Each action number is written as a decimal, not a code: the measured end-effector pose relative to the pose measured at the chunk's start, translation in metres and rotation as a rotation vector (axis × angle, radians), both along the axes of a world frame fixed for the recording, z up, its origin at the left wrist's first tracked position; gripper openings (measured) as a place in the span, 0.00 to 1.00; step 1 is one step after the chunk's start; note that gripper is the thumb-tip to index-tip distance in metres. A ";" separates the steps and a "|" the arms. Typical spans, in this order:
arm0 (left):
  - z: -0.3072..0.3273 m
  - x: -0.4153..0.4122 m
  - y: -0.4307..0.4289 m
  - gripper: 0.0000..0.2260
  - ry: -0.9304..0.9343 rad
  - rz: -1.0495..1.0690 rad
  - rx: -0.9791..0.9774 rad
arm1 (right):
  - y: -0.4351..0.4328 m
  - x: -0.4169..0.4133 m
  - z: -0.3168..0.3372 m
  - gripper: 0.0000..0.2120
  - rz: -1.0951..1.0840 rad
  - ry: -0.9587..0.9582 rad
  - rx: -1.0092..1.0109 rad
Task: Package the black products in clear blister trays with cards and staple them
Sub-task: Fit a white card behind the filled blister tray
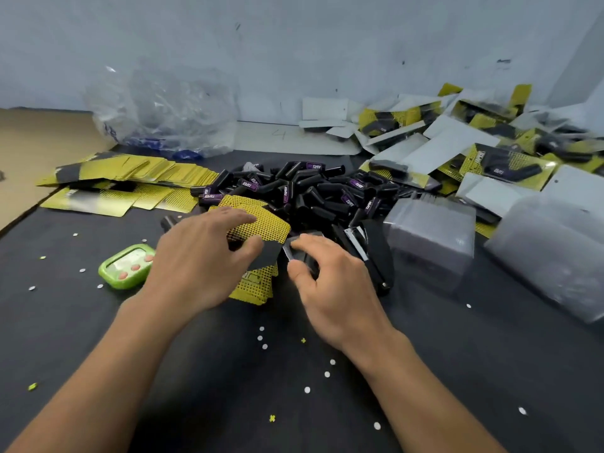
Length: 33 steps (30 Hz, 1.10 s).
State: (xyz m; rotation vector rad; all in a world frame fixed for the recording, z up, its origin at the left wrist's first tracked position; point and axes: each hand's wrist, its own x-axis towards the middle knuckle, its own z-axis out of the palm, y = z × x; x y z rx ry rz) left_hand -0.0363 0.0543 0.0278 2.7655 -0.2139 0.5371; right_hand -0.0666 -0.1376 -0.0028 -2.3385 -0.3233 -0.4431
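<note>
left hand (202, 256) pinches top card (258, 225) off card stack (255, 287), singling it; right hand (330, 289) curled round dark piece (295, 253) (product or tray, can't tell), likely to pair them

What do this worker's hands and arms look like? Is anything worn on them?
The left hand and the right hand are both bare: no gloves, rings or watch show. The left forearm and the right forearm are uncovered right to the picture's edge, so no sleeves are in view. No bands, cables or markings show.
</note>
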 end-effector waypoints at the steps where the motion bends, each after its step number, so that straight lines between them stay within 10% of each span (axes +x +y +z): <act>1: -0.004 -0.002 -0.008 0.26 0.047 -0.037 0.079 | 0.000 -0.002 -0.001 0.15 0.001 0.028 0.003; 5: -0.023 0.004 -0.020 0.34 0.207 -0.056 0.242 | -0.002 -0.003 -0.007 0.16 -0.004 0.088 0.008; 21: -0.021 -0.003 -0.028 0.19 0.008 0.000 -0.291 | 0.001 -0.002 -0.009 0.32 0.100 0.068 -0.260; 33: -0.018 -0.007 -0.030 0.15 -0.211 0.036 -0.415 | 0.003 -0.011 -0.009 0.14 0.105 0.028 -0.149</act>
